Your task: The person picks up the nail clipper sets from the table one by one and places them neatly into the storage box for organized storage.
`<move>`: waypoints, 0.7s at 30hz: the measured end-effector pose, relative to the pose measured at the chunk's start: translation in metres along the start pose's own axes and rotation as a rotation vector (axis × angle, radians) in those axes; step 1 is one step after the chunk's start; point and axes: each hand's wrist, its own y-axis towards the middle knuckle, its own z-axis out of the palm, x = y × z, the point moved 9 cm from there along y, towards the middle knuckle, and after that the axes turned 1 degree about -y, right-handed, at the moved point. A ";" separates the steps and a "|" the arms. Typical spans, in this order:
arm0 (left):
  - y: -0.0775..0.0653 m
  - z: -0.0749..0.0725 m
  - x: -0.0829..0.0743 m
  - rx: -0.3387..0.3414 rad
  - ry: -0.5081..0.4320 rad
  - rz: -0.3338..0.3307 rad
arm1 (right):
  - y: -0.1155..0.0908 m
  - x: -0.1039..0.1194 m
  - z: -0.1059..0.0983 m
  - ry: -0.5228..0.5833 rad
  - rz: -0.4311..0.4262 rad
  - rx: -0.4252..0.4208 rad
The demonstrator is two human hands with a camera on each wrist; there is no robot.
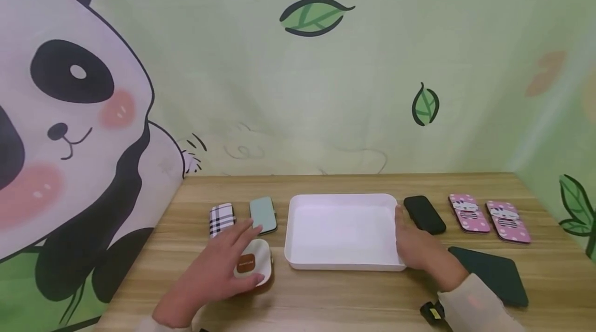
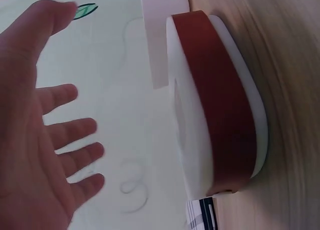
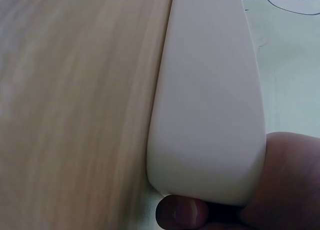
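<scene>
A shallow white tray (image 1: pixel 342 234) lies on the wooden table, and my right hand (image 1: pixel 416 245) grips its right side. In the right wrist view the tray's outer wall (image 3: pixel 207 99) fills the middle, with the thumb over its rim and a fingertip (image 3: pixel 180 212) at its end. My left hand (image 1: pixel 216 267) hovers with spread fingers over a rounded white case (image 1: pixel 262 255) with a brown label. The left wrist view shows those fingers (image 2: pixel 80 135) apart from the case, which has a brown band (image 2: pixel 220 99) round its side.
Behind the left hand lie a black-and-white plaid case (image 1: pixel 221 218) and a pale green case (image 1: pixel 263 213). Right of the tray are a black case (image 1: pixel 425 214), two pink patterned cases (image 1: pixel 470 214) and a dark green flat case (image 1: pixel 493 275). A printed curtain (image 1: pixel 261 89) hangs behind the table.
</scene>
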 end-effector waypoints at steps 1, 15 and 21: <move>0.000 0.003 0.002 0.024 -0.005 -0.015 | 0.000 0.000 0.001 -0.004 -0.001 0.000; 0.000 0.047 0.027 0.274 -0.018 -0.109 | 0.004 -0.001 0.001 -0.004 0.021 0.006; 0.004 0.051 0.029 0.307 -0.012 -0.114 | 0.004 -0.002 0.001 -0.004 0.032 0.019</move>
